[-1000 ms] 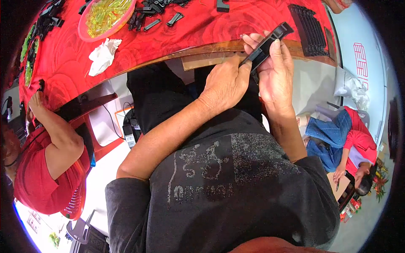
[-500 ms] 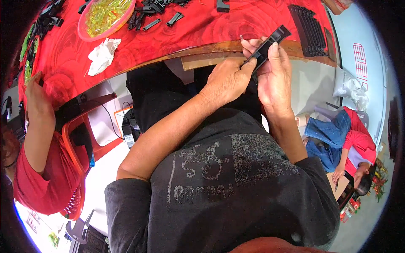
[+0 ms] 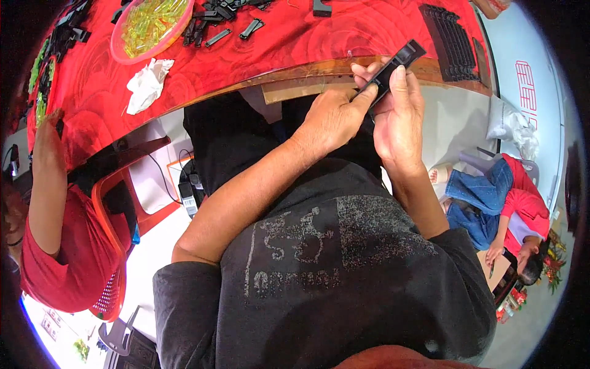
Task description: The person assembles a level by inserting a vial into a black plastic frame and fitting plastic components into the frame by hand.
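- A long, flat black plastic strip (image 3: 393,69) is held up in the air just in front of the near edge of the bench (image 3: 289,74), tilted so that its far end points up and to the right.
- The strip is clasped by the right hand (image 3: 399,120), fingers curled behind it and the thumb laid along its face; this hand is closed on it.
- The lower end of the strip is pinched by the left hand (image 3: 332,117), thumb and forefinger pressed against it; whether something small is being fitted there cannot be told.
- For clean work at that end, the strip is best kept braced by the right hand while only the left fingertips are moved, and pressure is best applied squarely, so the thin piece is not bent.
- More black plastic parts (image 3: 215,27) and a pink bowl of yellow-green pieces (image 3: 150,27) are spread on the red flowered cloth, with a crumpled white tissue (image 3: 146,83) nearer.
- A row of black strips (image 3: 452,40) is laid at the right.
- Another person in a red shirt (image 3: 52,246) is seated at the left.
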The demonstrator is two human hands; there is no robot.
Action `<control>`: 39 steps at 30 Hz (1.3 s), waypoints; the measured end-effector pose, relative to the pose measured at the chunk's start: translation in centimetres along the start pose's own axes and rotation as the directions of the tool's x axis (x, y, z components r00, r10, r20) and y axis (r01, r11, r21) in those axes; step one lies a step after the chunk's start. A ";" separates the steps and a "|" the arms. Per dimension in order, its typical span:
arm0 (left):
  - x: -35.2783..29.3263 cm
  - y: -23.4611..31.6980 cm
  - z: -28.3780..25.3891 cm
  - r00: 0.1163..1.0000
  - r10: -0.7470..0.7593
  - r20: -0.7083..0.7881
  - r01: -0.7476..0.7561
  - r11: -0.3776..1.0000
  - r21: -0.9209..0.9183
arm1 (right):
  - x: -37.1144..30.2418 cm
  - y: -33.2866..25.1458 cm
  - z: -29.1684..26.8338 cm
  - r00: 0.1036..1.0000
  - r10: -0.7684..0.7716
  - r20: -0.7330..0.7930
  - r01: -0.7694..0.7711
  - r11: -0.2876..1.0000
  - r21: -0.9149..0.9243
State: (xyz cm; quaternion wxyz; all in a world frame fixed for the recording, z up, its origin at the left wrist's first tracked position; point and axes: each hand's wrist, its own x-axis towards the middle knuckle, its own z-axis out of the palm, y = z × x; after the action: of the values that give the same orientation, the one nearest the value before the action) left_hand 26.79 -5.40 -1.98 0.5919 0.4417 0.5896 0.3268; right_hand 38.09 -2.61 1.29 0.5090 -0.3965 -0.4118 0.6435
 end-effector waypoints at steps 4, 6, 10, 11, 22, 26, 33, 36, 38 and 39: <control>-0.2 0.4 -0.2 0.991 -0.087 0.098 0.094 0.993 -0.069 | -0.1 0.2 -0.3 1.000 -0.007 0.006 0.007 1.000 -0.024; -0.3 0.3 -0.2 0.994 -0.064 0.086 0.070 0.995 -0.069 | -0.2 0.2 -0.1 1.000 -0.012 0.003 0.012 1.000 -0.029; -0.4 0.1 -0.1 0.998 -0.024 0.064 0.028 0.998 -0.059 | -0.5 0.3 0.4 1.000 -0.011 -0.022 0.010 0.999 -0.039; -0.4 0.0 -0.1 0.998 -0.018 0.058 0.021 0.998 -0.063 | -0.5 0.3 0.4 1.000 -0.010 -0.022 0.009 0.999 -0.037; -0.9 0.9 -0.1 0.986 -0.133 0.104 0.149 0.974 -0.171 | -1.1 0.2 0.8 0.999 0.027 -0.027 -0.029 0.998 -0.055; -1.0 0.7 0.4 0.987 -0.138 0.085 0.153 0.965 -0.215 | -1.0 0.4 0.9 0.999 -0.001 -0.035 -0.001 0.998 -0.058; -1.3 0.7 0.6 0.990 -0.076 0.120 0.106 0.955 -0.276 | -1.4 0.1 1.1 0.999 -0.001 -0.040 -0.003 0.995 -0.100; -1.4 0.9 0.8 0.992 -0.052 0.118 0.088 0.942 -0.324 | -1.5 0.1 1.2 0.998 -0.011 -0.056 0.005 0.995 -0.099; -1.4 0.9 1.1 0.991 -0.089 0.102 0.120 0.929 -0.350 | -1.5 0.0 1.2 0.998 -0.023 -0.067 0.016 0.995 -0.096; -1.4 0.8 1.3 0.991 -0.090 0.101 0.120 0.929 -0.350 | -1.4 0.1 1.1 0.997 -0.021 -0.068 0.011 0.990 -0.144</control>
State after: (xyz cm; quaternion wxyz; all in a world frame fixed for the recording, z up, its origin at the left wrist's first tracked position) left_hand 28.06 -6.52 -0.77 0.7027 0.3084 0.5185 0.3772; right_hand 37.26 -4.17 1.73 0.4981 -0.4508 -0.4424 0.5941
